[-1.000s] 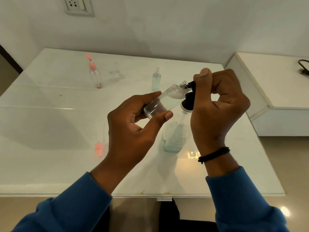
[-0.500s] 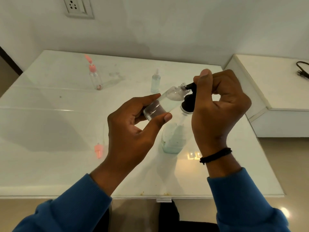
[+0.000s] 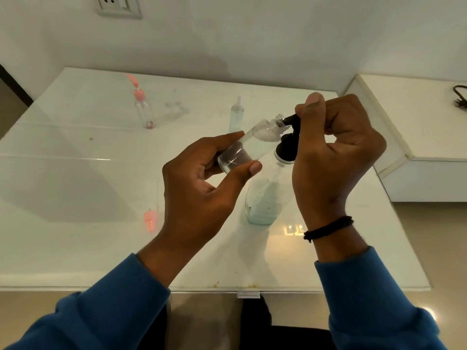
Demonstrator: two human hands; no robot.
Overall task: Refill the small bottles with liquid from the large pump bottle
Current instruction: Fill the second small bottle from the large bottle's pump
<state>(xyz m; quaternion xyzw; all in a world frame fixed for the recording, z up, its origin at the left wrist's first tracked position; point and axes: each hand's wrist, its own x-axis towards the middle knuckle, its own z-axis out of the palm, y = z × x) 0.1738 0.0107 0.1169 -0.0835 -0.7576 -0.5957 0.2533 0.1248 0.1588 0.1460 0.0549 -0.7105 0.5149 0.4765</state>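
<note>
No brand, label or readable writing shows on any of the bottles. The left hand [image 3: 202,183] pinches a small clear bottle [image 3: 249,145] between thumb and fingers, holding it tilted with its open neck up against the black spout of the large pump bottle [image 3: 265,198], which stands on the white table [image 3: 75,173] with pale liquid in its lower part. The right hand [image 3: 333,152] is curled over the black pump head [image 3: 288,147], thumb on top of the spout. Farther back on the table stand a clear bottle with an open pink flip cap [image 3: 144,109] and a pale blue-green bottle with a pointed nozzle [image 3: 236,116]; a loose pink cap [image 3: 150,219] lies near the left wrist. The tabletop is glossy and shows soft reflections. Behind it is a plain white wall with a socket plate [image 3: 117,6] at the top, and to the right a lower white ledge [image 3: 417,122] with a black cable [image 3: 460,97] at its edge. Both sleeves are blue, and a black band [image 3: 328,228] circles the right wrist.
</note>
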